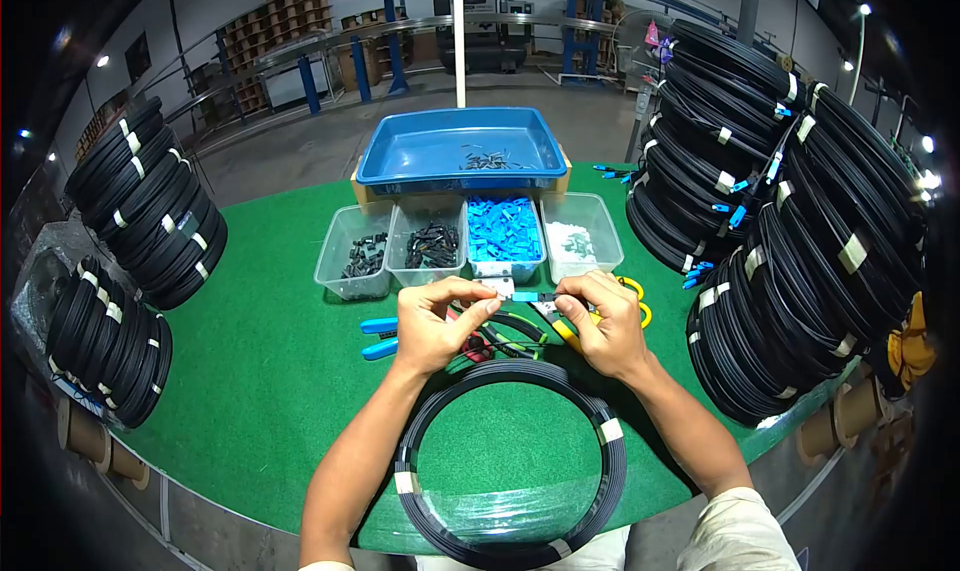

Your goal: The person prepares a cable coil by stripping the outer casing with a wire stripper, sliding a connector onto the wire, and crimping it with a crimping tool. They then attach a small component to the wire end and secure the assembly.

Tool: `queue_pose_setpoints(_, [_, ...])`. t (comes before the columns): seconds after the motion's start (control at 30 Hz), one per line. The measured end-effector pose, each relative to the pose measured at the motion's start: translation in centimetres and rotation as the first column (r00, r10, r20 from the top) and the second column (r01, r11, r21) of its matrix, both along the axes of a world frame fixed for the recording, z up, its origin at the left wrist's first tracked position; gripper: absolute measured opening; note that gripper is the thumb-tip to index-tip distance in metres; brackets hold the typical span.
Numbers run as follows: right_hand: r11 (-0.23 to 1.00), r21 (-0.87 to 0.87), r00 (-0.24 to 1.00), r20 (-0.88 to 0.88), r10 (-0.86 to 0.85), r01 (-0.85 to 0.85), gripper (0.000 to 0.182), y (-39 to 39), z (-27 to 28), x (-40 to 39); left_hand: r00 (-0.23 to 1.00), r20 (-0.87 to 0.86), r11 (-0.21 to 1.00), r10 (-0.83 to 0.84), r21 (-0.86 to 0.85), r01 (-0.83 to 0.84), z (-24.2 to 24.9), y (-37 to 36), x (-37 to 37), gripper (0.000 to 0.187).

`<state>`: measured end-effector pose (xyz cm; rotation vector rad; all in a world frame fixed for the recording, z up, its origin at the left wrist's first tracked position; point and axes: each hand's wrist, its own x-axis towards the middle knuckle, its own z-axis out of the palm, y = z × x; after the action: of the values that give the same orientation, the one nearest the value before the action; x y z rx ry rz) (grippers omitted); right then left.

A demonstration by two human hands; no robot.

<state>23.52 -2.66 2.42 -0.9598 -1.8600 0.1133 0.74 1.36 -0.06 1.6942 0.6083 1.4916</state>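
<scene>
Near the middle of the view, my left hand (447, 323) pinches a small white piece at the left end of a blue connector (524, 297). My right hand (603, 321) grips the connector's dark right end between thumb and fingers. Below both hands, a coil of black cable (415, 421) with pale tape bands lies at the table's near edge. Under and between the hands are blue-handled pliers (380, 339), a red and green handled tool and a yellow-handled tool (640, 301), partly hidden by the hands.
Beyond the hands stand clear bins of black parts (365, 258), blue connectors (504, 231) and white pieces (572, 246). Behind them is a blue tray (400, 176). Tall cable coils flank the green table (270, 371), left (150, 211) and right (810, 261).
</scene>
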Motion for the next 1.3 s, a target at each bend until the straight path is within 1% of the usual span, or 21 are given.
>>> queue_pose_setpoints(0.13, [1.000, 0.005, 1.000, -0.004, 0.003, -0.003, 0.011, -0.1, 0.1, 0.0, 1.000, -0.013, 1.000, 0.015, -0.026, -0.015, 0.3, -0.3, 0.2, 0.010])
queue_pose_setpoints(0.3, [1.000, 0.028, 1.000, 0.011, 0.000, 0.000, 0.011, -0.1, 0.1, 0.0, 0.999, -0.039, 0.999, 0.035, 0.040, -0.033, 0.0, -0.2, 0.1, 0.011])
queue_pose_setpoints(0.53, [0.999, 0.036, 0.999, 0.036, -0.005, 0.003, 0.010, -0.1, 0.1, -0.1, 0.999, -0.023, 0.999, 0.043, 0.027, -0.042, 0.0, -0.2, 0.2, 0.011])
queue_pose_setpoints(0.63, [0.999, 0.043, 0.999, 0.048, -0.009, 0.007, 0.010, -0.1, 0.0, 0.0, 0.996, -0.067, 0.996, 0.066, 0.062, -0.062, 0.4, -0.5, 0.2, 0.012])
queue_pose_setpoints(0.7, [0.999, 0.045, 0.998, 0.056, -0.010, 0.008, 0.010, -0.1, -0.1, 0.0, 0.988, -0.094, 0.986, 0.121, 0.125, -0.109, 0.7, -0.6, 0.3, 0.012])
queue_pose_setpoints(0.8, [0.999, 0.047, 0.998, 0.058, -0.015, 0.012, 0.009, -0.1, -0.1, -0.1, 0.976, -0.140, 0.979, 0.166, 0.145, -0.145, 1.0, -0.9, 0.3, 0.012])
queue_pose_setpoints(0.93, [0.992, 0.122, 0.995, 0.089, -0.055, 0.044, 0.010, -0.3, -0.2, -0.3, 0.969, -0.164, 0.975, 0.185, 0.154, -0.161, 1.3, -1.1, 0.3, 0.013])
queue_pose_setpoints(0.97, [0.988, 0.146, 0.992, 0.103, -0.069, 0.054, 0.010, -0.4, -0.2, -0.4, 0.963, -0.170, 0.967, 0.207, 0.183, -0.176, 1.3, -1.1, 0.2, 0.013])
queue_pose_setpoints(1.0, [0.988, 0.145, 0.992, 0.102, -0.070, 0.055, 0.010, -0.4, -0.3, -0.5, 0.958, -0.176, 0.959, 0.229, 0.212, -0.190, 1.3, -1.1, 0.2, 0.014])
queue_pose_setpoints(1.07, [0.989, 0.139, 0.996, 0.062, -0.065, 0.056, 0.010, -0.4, -0.5, -0.6, 0.958, -0.174, 0.959, 0.229, 0.208, -0.191, 1.3, -1.2, 0.2, 0.014])
queue_pose_setpoints(1.23, [0.991, 0.113, 0.996, 0.052, -0.072, 0.066, 0.009, -0.6, -0.5, -0.7, 0.957, -0.166, 0.957, 0.239, 0.208, -0.202, 1.3, -1.3, 0.4, 0.014])
queue_pose_setpoints(1.3, [0.992, 0.105, 0.996, 0.044, -0.073, 0.068, 0.009, -0.6, -0.5, -0.8, 0.945, -0.191, 0.948, 0.266, 0.230, -0.220, 1.4, -1.3, 0.3, 0.014])
